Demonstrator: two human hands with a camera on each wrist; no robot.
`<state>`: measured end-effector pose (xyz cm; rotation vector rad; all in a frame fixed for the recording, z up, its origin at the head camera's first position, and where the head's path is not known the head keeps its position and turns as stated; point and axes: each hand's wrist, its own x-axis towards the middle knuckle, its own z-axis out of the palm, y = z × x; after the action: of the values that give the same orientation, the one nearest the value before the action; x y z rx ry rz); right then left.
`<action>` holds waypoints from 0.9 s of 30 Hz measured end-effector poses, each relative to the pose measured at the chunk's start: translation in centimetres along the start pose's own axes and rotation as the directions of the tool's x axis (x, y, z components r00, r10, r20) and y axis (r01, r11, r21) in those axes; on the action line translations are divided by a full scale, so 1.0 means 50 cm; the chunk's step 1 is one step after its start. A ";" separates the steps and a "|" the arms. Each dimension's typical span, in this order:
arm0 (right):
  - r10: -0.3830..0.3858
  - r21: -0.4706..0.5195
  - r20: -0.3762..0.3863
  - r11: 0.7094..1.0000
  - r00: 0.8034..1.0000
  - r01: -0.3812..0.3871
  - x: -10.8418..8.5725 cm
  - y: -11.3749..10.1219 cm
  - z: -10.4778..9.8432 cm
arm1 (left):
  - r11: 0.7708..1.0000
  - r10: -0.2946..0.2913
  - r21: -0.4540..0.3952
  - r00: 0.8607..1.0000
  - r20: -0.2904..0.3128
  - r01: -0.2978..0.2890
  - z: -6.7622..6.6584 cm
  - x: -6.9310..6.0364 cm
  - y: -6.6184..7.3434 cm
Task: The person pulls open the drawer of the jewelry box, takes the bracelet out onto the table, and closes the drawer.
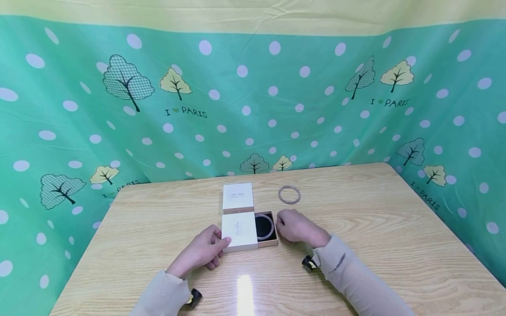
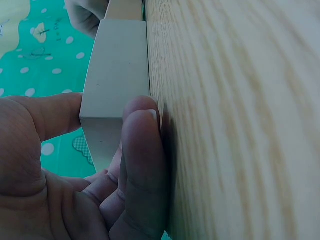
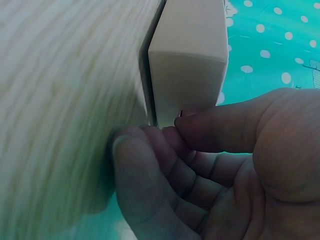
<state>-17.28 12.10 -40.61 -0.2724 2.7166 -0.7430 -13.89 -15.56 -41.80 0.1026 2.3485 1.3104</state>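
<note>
A white sliding gift box lies on the table, its sleeve [image 1: 239, 231] to the left and its brown inner drawer [image 1: 272, 242] partly out on the right. Inside the drawer, on black padding, sits a pale bangle [image 1: 272, 228], its left part hidden under the sleeve. My left hand [image 1: 206, 246] grips the sleeve's left end, thumb on top and fingers at the side. At the drawer's right end, my right hand [image 1: 294, 226] has thumb and forefinger pinched together on a small pull tab, of which only a dark sliver [image 3: 180, 114] shows.
Behind the open box stands a second white box [image 1: 238, 196], closed. Another bangle [image 1: 289, 195] lies flat on the wooden table [image 1: 375, 210] to its right. A green dotted curtain [image 1: 221, 145] hangs along the table's back and sides.
</note>
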 end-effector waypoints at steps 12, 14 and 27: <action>0.007 -0.004 0.000 1.000 1.000 -0.007 -0.003 0.004 -0.005 | 1.000 0.015 -0.002 1.000 0.002 -0.015 0.000 0.001 -0.001; 0.006 -0.009 -0.003 1.000 1.000 -0.006 -0.004 0.005 -0.006 | 1.000 0.015 0.001 1.000 0.001 -0.015 0.000 0.001 -0.001; -0.009 -0.014 -0.015 1.000 1.000 0.009 -0.005 0.018 -0.011 | 1.000 0.003 0.004 1.000 -0.004 -0.003 0.001 0.000 0.000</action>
<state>-17.33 13.17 -40.58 -0.2835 2.7372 -0.7311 -13.86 -15.54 -41.81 0.1056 2.3554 1.3082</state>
